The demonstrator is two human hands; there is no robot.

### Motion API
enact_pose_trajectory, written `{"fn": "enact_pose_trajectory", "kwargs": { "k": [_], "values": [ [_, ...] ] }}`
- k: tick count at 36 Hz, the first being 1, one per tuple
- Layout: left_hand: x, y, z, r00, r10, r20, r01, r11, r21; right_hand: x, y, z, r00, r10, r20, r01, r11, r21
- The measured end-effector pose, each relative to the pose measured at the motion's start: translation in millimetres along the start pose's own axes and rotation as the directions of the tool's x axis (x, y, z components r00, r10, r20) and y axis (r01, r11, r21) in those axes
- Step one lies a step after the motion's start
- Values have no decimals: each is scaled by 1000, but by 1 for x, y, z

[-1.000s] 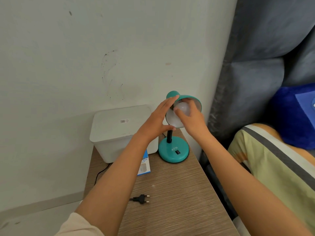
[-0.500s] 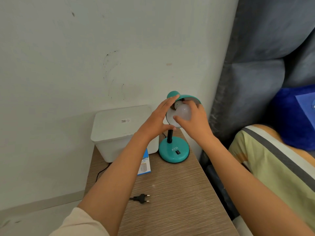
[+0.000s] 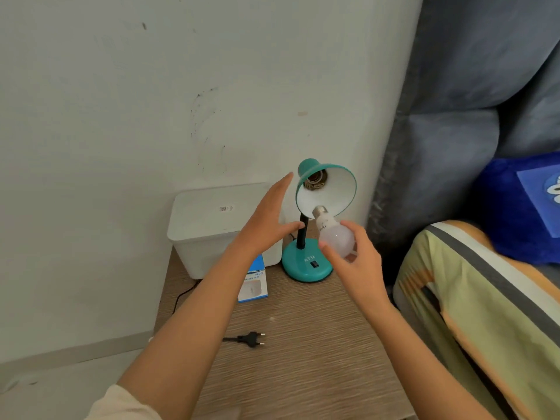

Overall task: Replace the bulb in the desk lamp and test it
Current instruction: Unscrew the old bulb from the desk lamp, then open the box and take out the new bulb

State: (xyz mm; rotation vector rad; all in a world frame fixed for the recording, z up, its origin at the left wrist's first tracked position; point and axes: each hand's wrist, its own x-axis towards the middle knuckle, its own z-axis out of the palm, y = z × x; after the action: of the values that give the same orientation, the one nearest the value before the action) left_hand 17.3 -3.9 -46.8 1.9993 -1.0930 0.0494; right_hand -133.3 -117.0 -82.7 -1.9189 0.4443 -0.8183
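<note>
A teal desk lamp [image 3: 306, 262] stands at the back of the wooden table [image 3: 303, 359], its shade [image 3: 330, 189] tilted toward me with the bare socket [image 3: 316, 180] showing. My right hand [image 3: 357, 265] grips a white bulb [image 3: 335, 236] just below the shade's rim, screw base pointing up. Just left of the shade is my left hand [image 3: 266, 222], fingers spread, holding nothing and not touching it. The lamp's black plug [image 3: 251, 339] lies unplugged on the table.
A white lidded box [image 3: 212, 225] sits against the wall left of the lamp. A blue and white bulb carton [image 3: 253, 283] lies in front of it. A grey curtain and a bed with striped bedding and a blue pillow are at the right.
My right hand has drawn the bulb out of the socket and down below the shade. My left hand has let go of the shade and moved slightly left.
</note>
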Motion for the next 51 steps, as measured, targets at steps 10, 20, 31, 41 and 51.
{"fn": "enact_pose_trajectory", "kwargs": {
  "k": [10,20,31,41,51],
  "values": [
    [-95,-67,16,890,-419,-181,409,908,-91,-53,47,48,952,201,230,-189,979,-75],
    [-101,-109,38,843,-501,-197,472,864,-175,-30,79,93,909,284,305,-188,933,-308],
    [-104,-119,50,835,-485,-262,434,871,-230,-19,84,114,884,298,360,-140,904,-404],
    [-107,-124,52,846,-473,-243,407,870,-277,7,64,103,925,69,373,74,931,-357],
    [-109,-128,62,864,-463,-198,391,864,-317,49,26,130,625,-124,771,554,767,-325]
  ]
}}
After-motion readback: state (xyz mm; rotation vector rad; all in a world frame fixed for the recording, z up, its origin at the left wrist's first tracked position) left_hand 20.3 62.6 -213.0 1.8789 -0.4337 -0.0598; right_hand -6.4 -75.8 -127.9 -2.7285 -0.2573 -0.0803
